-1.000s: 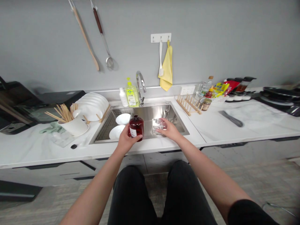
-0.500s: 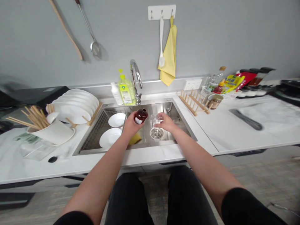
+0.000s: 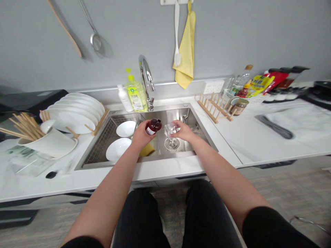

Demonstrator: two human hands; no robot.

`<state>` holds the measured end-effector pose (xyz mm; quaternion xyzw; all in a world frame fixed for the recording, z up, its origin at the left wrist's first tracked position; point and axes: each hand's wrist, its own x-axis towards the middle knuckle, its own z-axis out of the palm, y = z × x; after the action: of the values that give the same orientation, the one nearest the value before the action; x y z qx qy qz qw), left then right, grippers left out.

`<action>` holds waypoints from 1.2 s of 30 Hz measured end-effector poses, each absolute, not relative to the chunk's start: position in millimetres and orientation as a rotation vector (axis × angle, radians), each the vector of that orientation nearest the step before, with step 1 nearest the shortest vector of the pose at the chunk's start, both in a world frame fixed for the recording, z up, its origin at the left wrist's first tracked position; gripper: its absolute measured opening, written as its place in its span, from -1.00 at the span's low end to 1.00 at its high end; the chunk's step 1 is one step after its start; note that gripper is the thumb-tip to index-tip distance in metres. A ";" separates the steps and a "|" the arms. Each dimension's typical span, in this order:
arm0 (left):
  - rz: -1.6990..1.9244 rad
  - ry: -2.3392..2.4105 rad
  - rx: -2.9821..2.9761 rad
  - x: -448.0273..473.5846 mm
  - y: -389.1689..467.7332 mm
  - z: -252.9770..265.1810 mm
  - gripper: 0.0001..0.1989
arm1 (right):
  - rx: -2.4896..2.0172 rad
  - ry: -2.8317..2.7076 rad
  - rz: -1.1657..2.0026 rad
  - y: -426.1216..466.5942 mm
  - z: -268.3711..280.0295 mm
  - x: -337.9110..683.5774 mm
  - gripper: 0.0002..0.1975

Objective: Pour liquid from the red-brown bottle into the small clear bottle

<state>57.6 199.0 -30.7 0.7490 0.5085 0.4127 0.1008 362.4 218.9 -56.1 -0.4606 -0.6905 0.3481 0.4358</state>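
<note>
My left hand [image 3: 141, 136] is wrapped round a dark brown bottle [image 3: 155, 125] with a white label, its uncapped neck leaning right toward the other hand. In my right hand [image 3: 184, 131] is a small clear glass [image 3: 169, 129], tilted with its mouth to the left. A narrow gap separates bottle and glass; both are above the right basin of the steel sink [image 3: 199, 137]. Below the glass lies the drain [image 3: 172, 144]. A yellow cloth or sponge [image 3: 147, 150] rests beneath my left hand, and two white bowls [image 3: 118, 149] sit in the left basin.
Behind the sink stand a faucet [image 3: 146, 75], a yellow-green pump bottle [image 3: 136, 94] and a white bottle [image 3: 125, 98]. Racked plates [image 3: 74, 113] and a chopstick holder [image 3: 49, 143] are at left. On the right are a wooden rack [image 3: 216, 108], a jar [image 3: 240, 106] and condiments.
The glass has tipped over to the left in my right hand. The bottle stays in my left hand, much as before. The whole view has shifted slightly.
</note>
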 end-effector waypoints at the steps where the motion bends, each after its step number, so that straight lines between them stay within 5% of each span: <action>1: 1.207 1.493 2.231 57.7 198.7 -31.3 -0.18 | -1.150 -1.721 0.858 219.2 -56.4 363.3 -0.23; 36: 0.916 1.607 2.523 63.1 195.4 -29.7 -0.22 | -1.169 -1.767 0.885 216.6 -53.7 362.6 -0.16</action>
<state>63.1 195.4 -29.7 0.8065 0.5136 0.2929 0.0067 362.6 216.6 -53.7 -0.4642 -0.7019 0.3515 0.4102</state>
